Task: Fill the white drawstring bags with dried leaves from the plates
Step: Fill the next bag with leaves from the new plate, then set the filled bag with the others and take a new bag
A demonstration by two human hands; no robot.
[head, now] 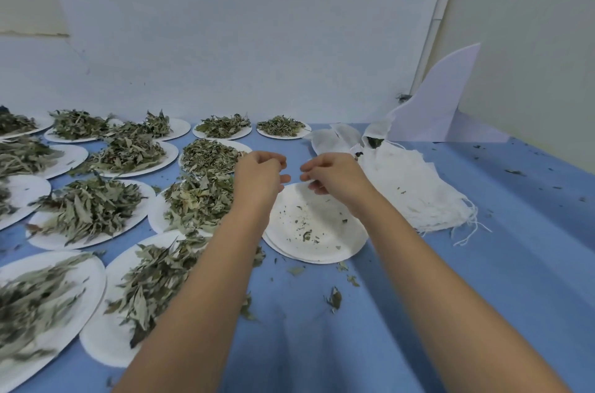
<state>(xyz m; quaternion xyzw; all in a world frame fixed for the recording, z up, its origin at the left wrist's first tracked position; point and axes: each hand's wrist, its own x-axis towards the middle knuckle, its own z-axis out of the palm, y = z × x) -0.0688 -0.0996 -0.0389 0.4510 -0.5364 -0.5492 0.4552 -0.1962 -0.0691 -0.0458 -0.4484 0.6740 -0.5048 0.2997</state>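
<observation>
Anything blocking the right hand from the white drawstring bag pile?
Nothing visible. The right hand hovers over the nearly empty white paper plate. The pile of white cloth drawstring bags lies just to its right on the blue tablecloth, with nothing between them.

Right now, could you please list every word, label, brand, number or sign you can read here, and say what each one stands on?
None: no text can be read anywhere in this view.
The paper plates, the white drawstring bags, the blue table cover, the white board leaning in the corner and the wall all show no print.
</observation>
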